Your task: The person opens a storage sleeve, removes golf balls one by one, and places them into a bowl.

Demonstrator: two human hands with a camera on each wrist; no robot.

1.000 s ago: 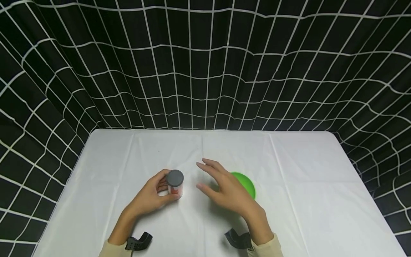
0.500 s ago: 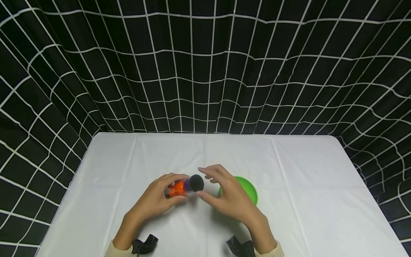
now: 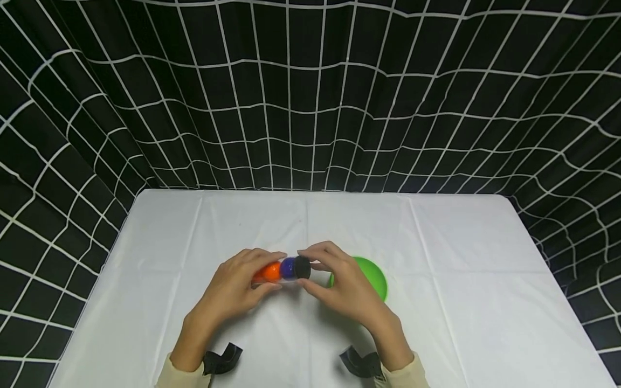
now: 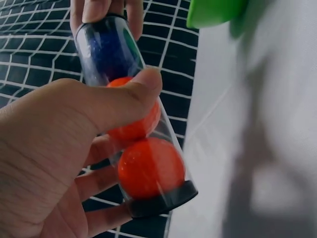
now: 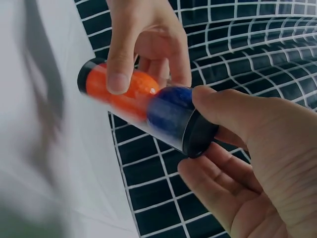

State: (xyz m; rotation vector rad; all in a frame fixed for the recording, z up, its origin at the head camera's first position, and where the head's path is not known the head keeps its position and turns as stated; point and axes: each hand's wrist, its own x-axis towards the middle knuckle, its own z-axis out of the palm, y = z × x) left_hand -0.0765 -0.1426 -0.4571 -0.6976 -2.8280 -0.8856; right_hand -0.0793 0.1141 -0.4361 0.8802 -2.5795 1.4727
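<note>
A clear plastic tube with black end caps lies roughly level between both hands above the white table. Inside it are orange balls and a dark blue ball, the blue one at the right end. My left hand grips the tube's body, thumb in front and fingers behind. With thumb and fingers, my right hand pinches the black cap on the right end. That cap sits on the tube in the right wrist view. The other cap shows below the orange balls in the left wrist view.
A green bowl stands on the white-covered table, partly hidden behind my right hand. Beyond the table's far edge hangs a black curtain with a white grid, which also rises on both sides.
The tube has gone from upright to lying sideways, its capped end turned right and lifted. My right hand has closed from apart onto the cap, while the bowl stays in place.
</note>
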